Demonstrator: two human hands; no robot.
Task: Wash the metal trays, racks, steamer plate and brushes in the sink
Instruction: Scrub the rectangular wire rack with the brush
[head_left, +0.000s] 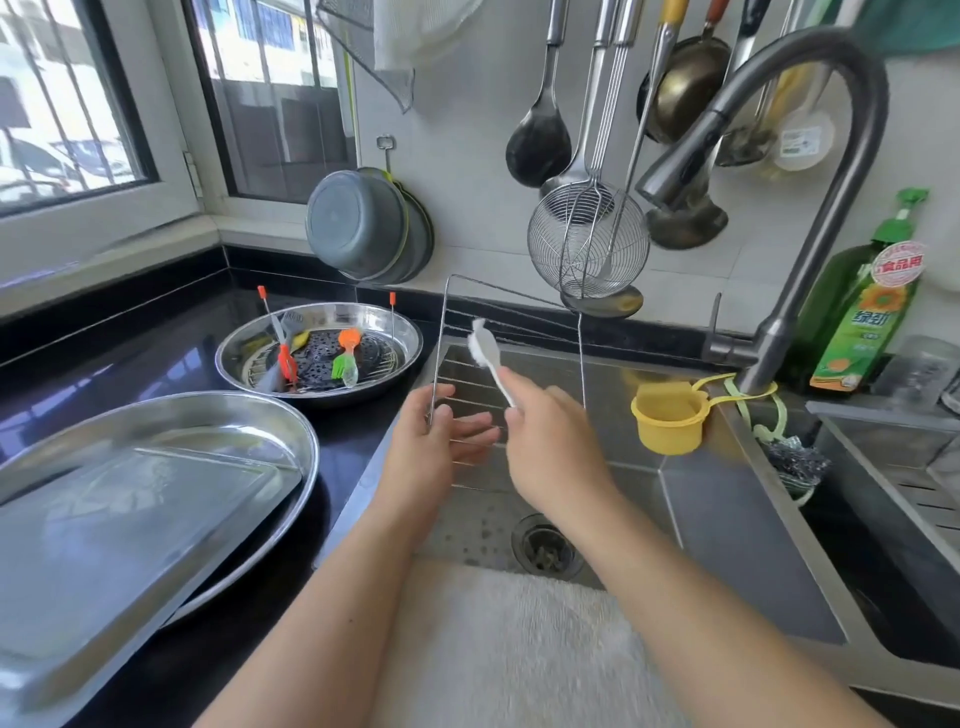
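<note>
Over sink (727, 509), brush (488, 358) bristles-up

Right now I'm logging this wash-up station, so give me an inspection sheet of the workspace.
Surface: black counter left of steel sink.
Job's things: wire rack upright over sink; round tray holds flat tray; bowl holds steamer plate, brushes.
Clutter: yellow cup, scourer, soap bottle.
Grippers: left hand holds rack; right hand grips white brush.
Cables: nothing seen.
Surroundings: window, hanging ladles, tap.
</note>
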